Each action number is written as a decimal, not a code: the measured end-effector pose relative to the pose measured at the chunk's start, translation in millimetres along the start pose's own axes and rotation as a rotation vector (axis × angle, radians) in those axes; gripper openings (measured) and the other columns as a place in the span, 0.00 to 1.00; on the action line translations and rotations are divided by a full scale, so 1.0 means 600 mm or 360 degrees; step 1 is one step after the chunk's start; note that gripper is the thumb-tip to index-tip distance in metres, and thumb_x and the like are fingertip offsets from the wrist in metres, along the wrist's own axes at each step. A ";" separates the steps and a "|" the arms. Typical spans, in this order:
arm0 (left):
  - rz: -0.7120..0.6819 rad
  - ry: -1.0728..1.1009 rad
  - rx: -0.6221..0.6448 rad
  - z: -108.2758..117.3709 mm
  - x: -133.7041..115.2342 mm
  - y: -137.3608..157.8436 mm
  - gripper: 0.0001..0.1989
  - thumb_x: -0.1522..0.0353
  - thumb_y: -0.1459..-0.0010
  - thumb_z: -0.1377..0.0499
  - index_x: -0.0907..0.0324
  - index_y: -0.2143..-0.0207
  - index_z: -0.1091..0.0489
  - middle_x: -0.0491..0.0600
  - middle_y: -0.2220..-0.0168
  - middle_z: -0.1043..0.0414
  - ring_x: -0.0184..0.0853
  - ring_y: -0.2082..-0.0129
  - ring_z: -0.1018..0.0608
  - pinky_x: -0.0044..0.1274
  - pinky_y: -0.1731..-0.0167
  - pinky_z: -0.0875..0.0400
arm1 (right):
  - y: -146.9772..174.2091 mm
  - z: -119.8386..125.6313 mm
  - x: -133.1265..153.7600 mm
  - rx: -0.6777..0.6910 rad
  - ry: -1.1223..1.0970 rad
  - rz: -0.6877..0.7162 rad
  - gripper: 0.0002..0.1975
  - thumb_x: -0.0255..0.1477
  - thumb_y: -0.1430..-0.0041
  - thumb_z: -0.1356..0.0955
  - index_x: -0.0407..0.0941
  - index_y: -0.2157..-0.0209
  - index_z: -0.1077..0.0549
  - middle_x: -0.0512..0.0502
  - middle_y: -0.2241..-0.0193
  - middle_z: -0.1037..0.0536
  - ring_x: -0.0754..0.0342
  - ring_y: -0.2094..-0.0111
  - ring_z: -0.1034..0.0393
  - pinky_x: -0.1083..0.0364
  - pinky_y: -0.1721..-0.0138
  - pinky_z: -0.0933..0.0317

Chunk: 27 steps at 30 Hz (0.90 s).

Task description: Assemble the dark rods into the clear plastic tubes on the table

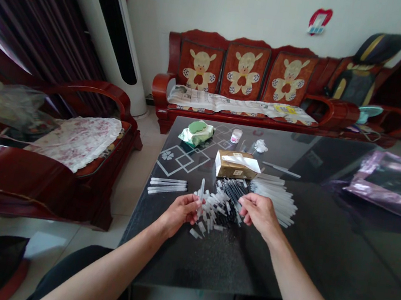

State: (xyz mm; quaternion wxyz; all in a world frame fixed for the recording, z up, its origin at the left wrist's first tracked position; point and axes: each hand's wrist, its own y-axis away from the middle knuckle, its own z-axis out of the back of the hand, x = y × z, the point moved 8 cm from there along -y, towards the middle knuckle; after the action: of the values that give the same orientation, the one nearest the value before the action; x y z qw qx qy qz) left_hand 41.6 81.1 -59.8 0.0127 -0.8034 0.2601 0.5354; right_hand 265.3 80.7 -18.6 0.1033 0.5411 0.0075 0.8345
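Note:
My left hand pinches a whitish translucent pen barrel, which points upward. My right hand is closed at the fingertips, just over the right side of a pile of black pen refills. What those fingers hold, if anything, is too small to make out. Loose clear pen caps lie heaped between my hands. Beyond my right wrist, many translucent pen barrels are fanned out. Several pens lie side by side to the left of my left hand.
On the dark glossy table stand a tissue box, a green wipes pack, a small jar and crumpled tissue. A purple plastic package lies at the right. A wooden armchair flanks the table's left side.

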 end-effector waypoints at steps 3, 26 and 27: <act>-0.0001 0.0022 -0.0006 -0.001 0.001 0.000 0.18 0.60 0.52 0.34 0.64 0.65 0.30 0.43 0.79 0.33 0.24 0.83 0.31 0.16 0.84 0.37 | 0.003 -0.002 -0.006 0.0059 0.0389 0.0082 0.08 0.31 0.47 0.36 0.43 0.74 0.28 0.52 0.84 0.28 0.60 0.87 0.37 0.61 0.84 0.45; 0.0022 0.0065 0.0009 -0.005 -0.002 0.005 0.15 0.63 0.50 0.34 0.64 0.65 0.33 0.47 0.77 0.29 0.29 0.80 0.25 0.18 0.80 0.28 | 0.025 -0.071 0.003 0.0214 0.1606 0.0396 0.05 0.26 0.45 0.35 0.43 0.72 0.26 0.41 0.70 0.21 0.49 0.66 0.27 0.56 0.69 0.46; 0.0025 0.0063 0.0010 -0.005 -0.002 0.005 0.15 0.64 0.50 0.34 0.64 0.65 0.33 0.47 0.77 0.28 0.29 0.80 0.24 0.18 0.80 0.28 | 0.025 -0.070 0.004 0.0202 0.1603 0.0397 0.06 0.25 0.46 0.36 0.43 0.72 0.27 0.41 0.71 0.21 0.49 0.66 0.26 0.56 0.70 0.46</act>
State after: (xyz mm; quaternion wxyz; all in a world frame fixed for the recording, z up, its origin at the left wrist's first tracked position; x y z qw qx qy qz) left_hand 42.6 77.8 -56.6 0.0057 -0.8117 0.2683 0.5189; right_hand 223.8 70.6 -32.3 -0.0464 0.0746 0.0423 0.9952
